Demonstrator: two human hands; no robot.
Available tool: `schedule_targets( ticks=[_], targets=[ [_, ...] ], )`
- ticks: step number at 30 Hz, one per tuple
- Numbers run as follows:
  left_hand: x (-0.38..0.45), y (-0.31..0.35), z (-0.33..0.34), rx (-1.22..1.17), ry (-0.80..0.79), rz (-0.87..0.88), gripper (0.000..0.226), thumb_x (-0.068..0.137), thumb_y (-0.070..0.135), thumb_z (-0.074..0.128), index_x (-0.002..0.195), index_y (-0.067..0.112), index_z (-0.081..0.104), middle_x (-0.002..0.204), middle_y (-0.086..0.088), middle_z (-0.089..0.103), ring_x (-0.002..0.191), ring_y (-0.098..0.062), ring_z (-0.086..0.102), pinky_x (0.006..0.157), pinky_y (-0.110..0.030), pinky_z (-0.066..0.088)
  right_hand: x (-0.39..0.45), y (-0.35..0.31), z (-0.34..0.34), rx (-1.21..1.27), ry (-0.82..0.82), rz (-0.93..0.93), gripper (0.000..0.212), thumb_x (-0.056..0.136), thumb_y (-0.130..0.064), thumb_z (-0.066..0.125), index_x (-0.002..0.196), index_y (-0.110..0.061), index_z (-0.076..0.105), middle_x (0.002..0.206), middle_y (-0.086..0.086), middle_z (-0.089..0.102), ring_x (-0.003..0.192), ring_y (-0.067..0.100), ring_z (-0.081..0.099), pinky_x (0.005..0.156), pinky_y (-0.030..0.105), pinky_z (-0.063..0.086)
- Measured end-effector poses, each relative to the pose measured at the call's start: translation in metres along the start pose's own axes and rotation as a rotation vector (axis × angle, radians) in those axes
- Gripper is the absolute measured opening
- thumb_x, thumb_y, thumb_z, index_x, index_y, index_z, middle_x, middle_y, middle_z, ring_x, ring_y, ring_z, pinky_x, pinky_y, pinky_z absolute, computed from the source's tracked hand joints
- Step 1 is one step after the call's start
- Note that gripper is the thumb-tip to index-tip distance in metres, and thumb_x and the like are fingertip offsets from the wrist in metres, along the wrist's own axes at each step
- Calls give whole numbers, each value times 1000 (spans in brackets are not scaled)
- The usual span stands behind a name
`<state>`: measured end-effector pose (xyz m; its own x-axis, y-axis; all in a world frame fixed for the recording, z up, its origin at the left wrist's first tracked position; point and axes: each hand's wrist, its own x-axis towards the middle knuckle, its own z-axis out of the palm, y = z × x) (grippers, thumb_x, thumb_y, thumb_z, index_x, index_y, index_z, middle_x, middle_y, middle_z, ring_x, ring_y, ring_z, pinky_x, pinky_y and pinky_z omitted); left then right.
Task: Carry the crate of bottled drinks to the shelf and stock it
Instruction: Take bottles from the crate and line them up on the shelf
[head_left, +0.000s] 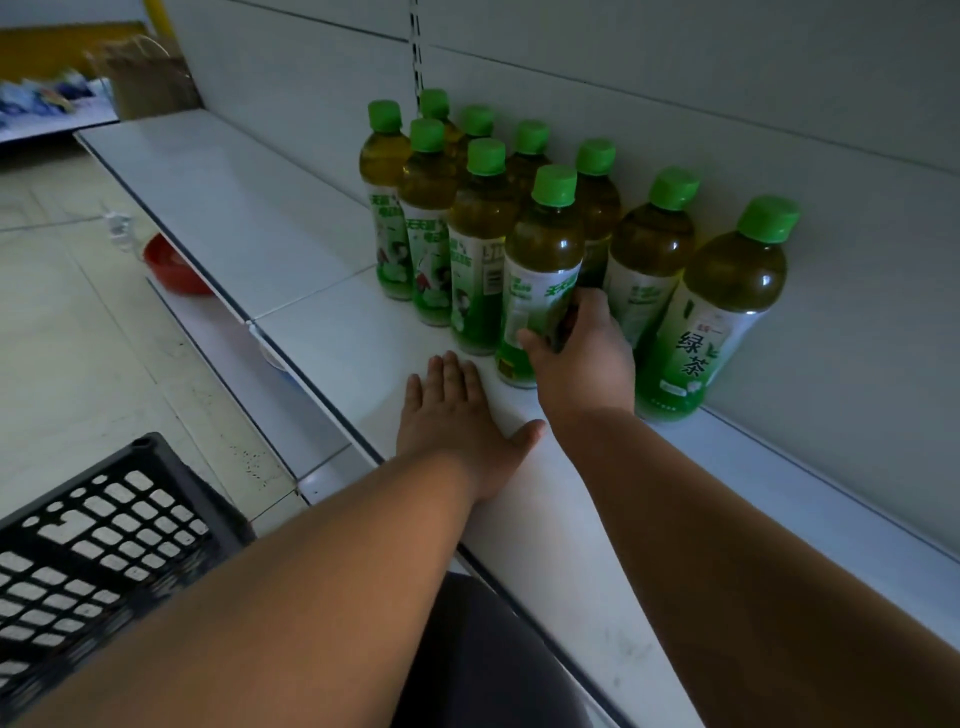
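Note:
Several green-capped bottles of green tea stand upright in rows on the white shelf (223, 208), against its back panel. My right hand (582, 358) is wrapped around the lower part of the front bottle (540, 260), which stands on the shelf. My left hand (457, 415) lies flat, palm down, on the shelf surface just left of that bottle, fingers together and holding nothing. The black plastic crate (98, 540) sits at the lower left, below the shelf edge; its inside is hidden.
A larger green tea bottle (717, 317) stands at the far right of the group. A lower shelf tier juts out under the edge. A red bowl (166, 265) and a small clear bottle lie on the tiled floor. A brown paper bag (150, 78) stands at the shelf's far end.

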<state>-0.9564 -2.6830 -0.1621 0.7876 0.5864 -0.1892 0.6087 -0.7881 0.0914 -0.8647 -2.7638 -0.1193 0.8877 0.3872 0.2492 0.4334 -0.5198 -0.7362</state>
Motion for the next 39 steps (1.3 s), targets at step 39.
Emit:
schedule_targets(
  ticks=[39],
  targets=[
    [-336,-444,203,-528,210,-1045,90,86,76,42,153,17,26,156,-10,33,142,-26,32,119,-43,27,-389,-197,445,-603,-1436,-693,64,86,-46,71,135,-15,45,134,12,53,116,30,55,87,35,46]
  ],
)
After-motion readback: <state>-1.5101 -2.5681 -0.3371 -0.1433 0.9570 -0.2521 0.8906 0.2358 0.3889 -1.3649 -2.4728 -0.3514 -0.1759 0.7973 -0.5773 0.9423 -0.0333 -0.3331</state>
